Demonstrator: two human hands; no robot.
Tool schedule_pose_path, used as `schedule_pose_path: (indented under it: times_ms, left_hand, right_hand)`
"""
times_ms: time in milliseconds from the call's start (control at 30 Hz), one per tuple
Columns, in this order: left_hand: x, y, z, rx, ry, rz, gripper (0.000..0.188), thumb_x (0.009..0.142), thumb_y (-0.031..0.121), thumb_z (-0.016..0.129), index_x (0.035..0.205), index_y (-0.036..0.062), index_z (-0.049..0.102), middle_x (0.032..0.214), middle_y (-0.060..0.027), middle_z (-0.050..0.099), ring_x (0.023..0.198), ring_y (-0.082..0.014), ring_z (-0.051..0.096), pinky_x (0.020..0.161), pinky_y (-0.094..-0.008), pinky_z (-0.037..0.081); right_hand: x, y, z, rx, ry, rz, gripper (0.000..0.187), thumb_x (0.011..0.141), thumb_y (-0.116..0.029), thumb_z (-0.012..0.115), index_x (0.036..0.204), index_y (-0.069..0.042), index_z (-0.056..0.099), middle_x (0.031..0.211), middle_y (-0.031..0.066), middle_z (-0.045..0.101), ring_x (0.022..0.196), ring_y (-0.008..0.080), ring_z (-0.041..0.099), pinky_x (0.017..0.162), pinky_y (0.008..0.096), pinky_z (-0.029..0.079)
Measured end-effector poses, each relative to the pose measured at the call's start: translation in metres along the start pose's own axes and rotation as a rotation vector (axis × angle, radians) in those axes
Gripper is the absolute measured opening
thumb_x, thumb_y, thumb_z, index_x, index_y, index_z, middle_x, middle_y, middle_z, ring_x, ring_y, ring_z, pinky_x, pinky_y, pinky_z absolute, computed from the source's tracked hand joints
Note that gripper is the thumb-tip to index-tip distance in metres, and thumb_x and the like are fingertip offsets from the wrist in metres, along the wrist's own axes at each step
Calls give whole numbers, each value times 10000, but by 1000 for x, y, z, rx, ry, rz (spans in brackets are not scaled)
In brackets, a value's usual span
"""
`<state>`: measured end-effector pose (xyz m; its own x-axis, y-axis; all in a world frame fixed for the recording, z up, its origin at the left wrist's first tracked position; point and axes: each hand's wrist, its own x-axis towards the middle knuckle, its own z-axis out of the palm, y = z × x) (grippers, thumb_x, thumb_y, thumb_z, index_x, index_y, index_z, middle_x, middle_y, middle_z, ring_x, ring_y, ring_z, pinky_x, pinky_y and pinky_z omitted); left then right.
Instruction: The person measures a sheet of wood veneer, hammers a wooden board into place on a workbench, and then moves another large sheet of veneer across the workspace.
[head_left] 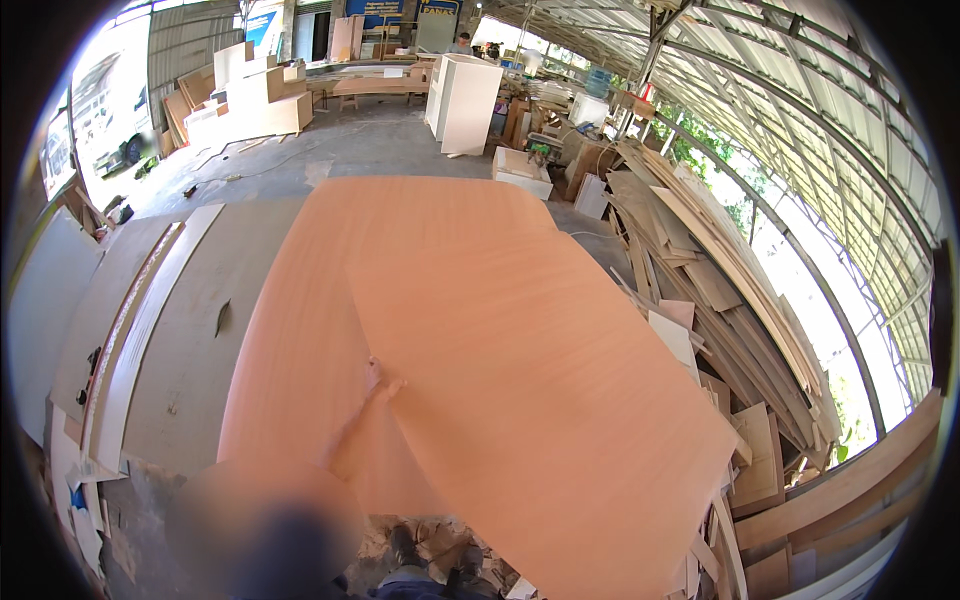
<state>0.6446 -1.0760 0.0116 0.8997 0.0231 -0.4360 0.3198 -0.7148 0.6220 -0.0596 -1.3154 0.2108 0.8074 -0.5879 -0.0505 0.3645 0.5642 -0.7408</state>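
Head view: worker's left hand (381,383), toward 8 o'clock, is closed on the left edge of the upper orange plywood sheet (545,390), mid-view, skewed over the lower sheet (300,300). Right hand hidden, I can't tell its grip. Wood offcut pile (735,325) at 3, white cabinet (470,105) at 12.
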Motion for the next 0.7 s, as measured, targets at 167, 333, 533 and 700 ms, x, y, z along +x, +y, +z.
schedule_pose_path:
  times_ms: [167,333,533,700]
  left_hand:
    - [-71,-22,25,167,58,254,1093,732,275,818,1490,44,65,1492,-277,190,1349,-367,302,1091,-453,292]
    - [-257,-48,25,-597,114,65,1158,717,219,819,1554,12,47,1447,-208,405,1276,-324,458,1003,-447,449]
    - [-515,-58,-20,-1269,-458,-199,405,831,124,710,1199,-1,593,1055,-103,674,973,-207,637,743,-318,505]
    - [-535,-87,27,-1237,-15,-88,181,823,25,682,1000,6,648,891,-71,690,743,-145,669,630,-272,531]
  right_hand:
    - [24,65,47,-71,18,161,506,877,-228,669,1290,-71,424,1168,119,556,971,243,590,727,310,564]
    - [42,115,90,-213,-56,309,375,864,-191,660,1169,-41,501,1065,108,591,899,234,608,716,308,551]
    - [29,163,112,-383,-216,427,231,849,-147,649,1024,-6,595,941,96,633,814,224,629,703,306,536]
    - [18,206,84,-67,-133,628,177,879,-56,602,1048,-43,655,940,84,677,904,240,652,781,388,541]
